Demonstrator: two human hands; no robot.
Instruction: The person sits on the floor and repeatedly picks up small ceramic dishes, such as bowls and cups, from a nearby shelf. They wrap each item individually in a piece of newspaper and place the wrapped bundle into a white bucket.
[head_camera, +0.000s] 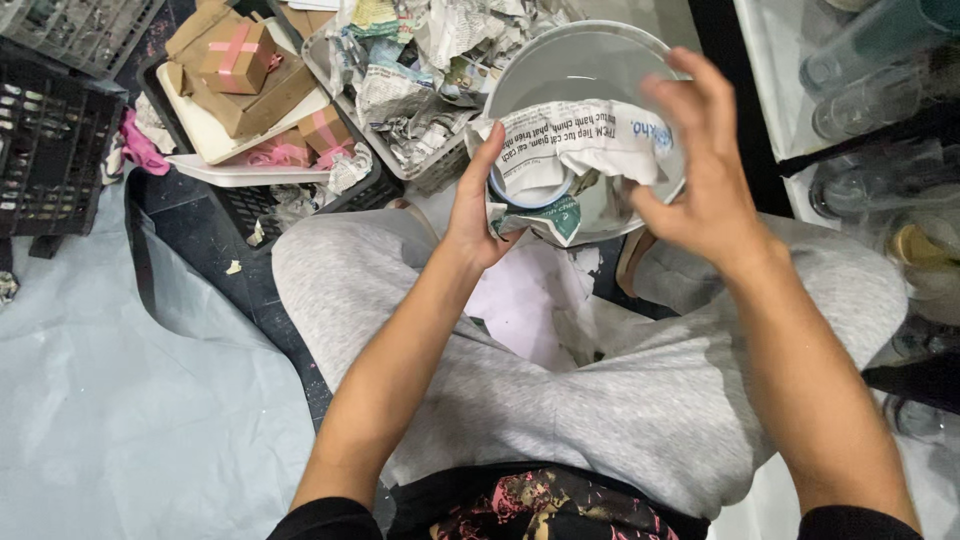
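The fingers of the left hand (472, 215) are together and pressed flat against the near side of a clear glass bowl (585, 130), thumb tucked toward a crumpled sheet of newspaper (575, 150) that lies across the bowl's lower half. The right hand (700, 165) has its fingers spread apart and curved over the bowl's right rim, pinning the paper there. The bowl sits just right of the frame's centre, near the top, held in the air above the person's knees.

By the look of it the wrapping is partway: paper covers the lower front of the bowl, while the upper half shows bare glass, so most of the rim is still to be covered and nothing yet holds the paper shut.

Outward from the hands, a basket of crumpled newspaper (400, 80) stands at the top centre, touching the bowl's left side from this view. Further left, brown cardboard boxes (240, 60) with pink tape rest on a white tray. A black crate (50, 150) fills the upper left. Glassware (870, 60) crowds the right edge, close to the right elbow, where a careless swing could catch it.
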